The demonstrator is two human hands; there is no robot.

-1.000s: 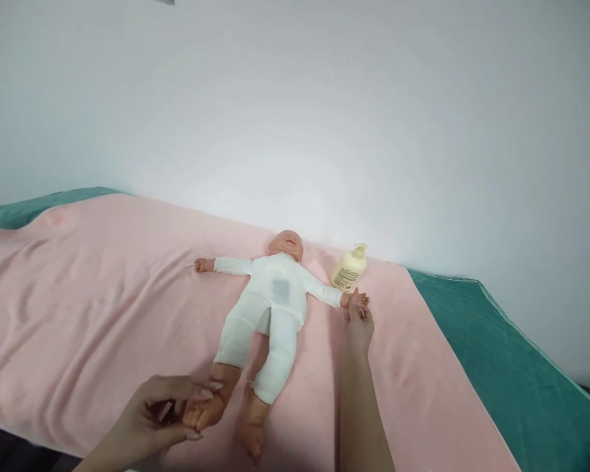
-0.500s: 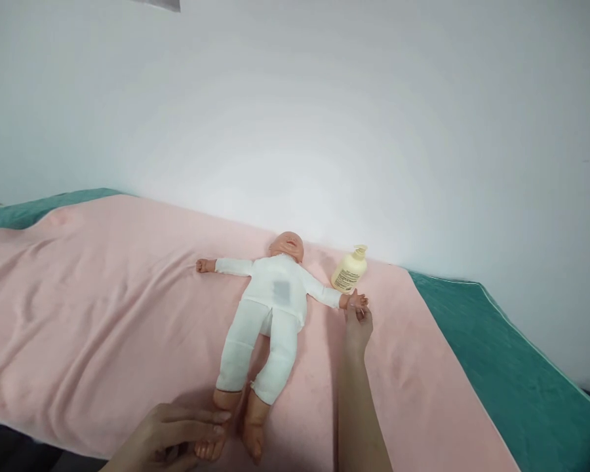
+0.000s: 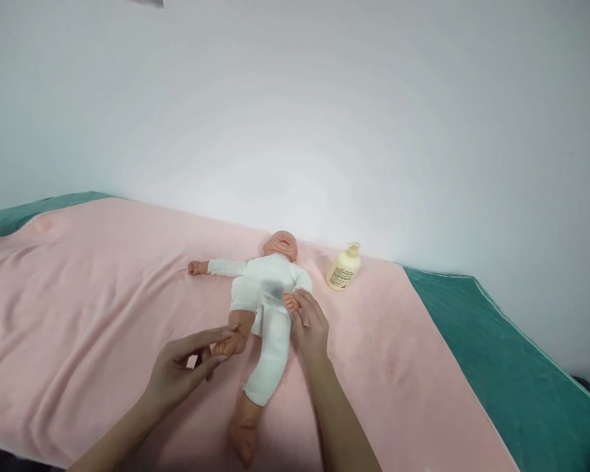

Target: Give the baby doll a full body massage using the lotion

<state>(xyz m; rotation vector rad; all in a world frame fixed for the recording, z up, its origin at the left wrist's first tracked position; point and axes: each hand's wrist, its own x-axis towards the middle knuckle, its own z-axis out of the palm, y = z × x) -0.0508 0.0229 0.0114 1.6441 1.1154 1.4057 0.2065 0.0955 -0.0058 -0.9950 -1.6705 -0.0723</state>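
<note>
A baby doll (image 3: 275, 351) with a white cloth body lies on its back, its bare head towards the wall. My left hand (image 3: 184, 364) is closed around the doll's foot on the left side, and that leg is bent up towards the belly. With my right hand (image 3: 311, 324) I grip the doll's hand on the right side, folded in over its torso near the dark patch. The other leg lies stretched towards me, and the other arm reaches out to the left. Behind my right hand a pale yellow pump bottle (image 3: 343, 269) stands upright, untouched.
A pink blanket (image 3: 103, 314), wrinkled on the left, lies under the doll. Green cloth (image 3: 496, 354) shows past it at the right and far left. A plain white wall (image 3: 295, 118) rises along the back edge.
My left hand has lifted the doll's foot up and away from me, bending the leg. My right hand has brought the doll's hand inward from the outstretched position onto the torso.
</note>
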